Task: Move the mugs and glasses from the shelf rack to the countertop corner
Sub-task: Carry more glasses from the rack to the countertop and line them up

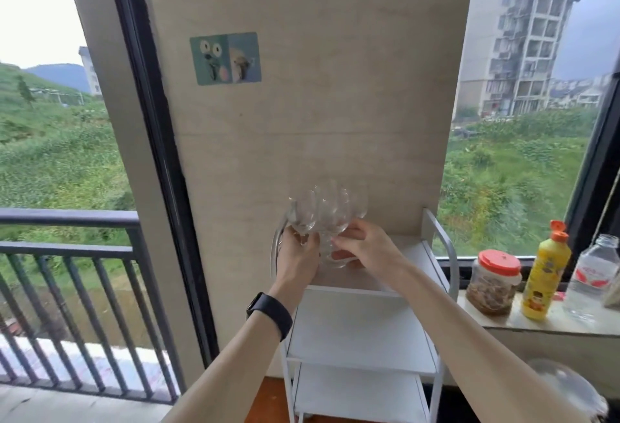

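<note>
A cluster of clear stemmed glasses (322, 214) is clasped between the left hand (297, 254) and the right hand (364, 248), fingers closed about the lower bowls and stems; the bowls are blurred, so their number cannot be told; the cluster is held just above the top shelf of the white shelf rack (365, 328). A black wristband (270, 313) is worn on the left wrist; on the windowsill (550, 322) to the right are stood a red-lidded jar (495, 283), a yellow bottle (545, 275) and a clear plastic bottle (592, 278).

white shelf rack (364, 328); glasses (322, 217) above top shelf
</note>
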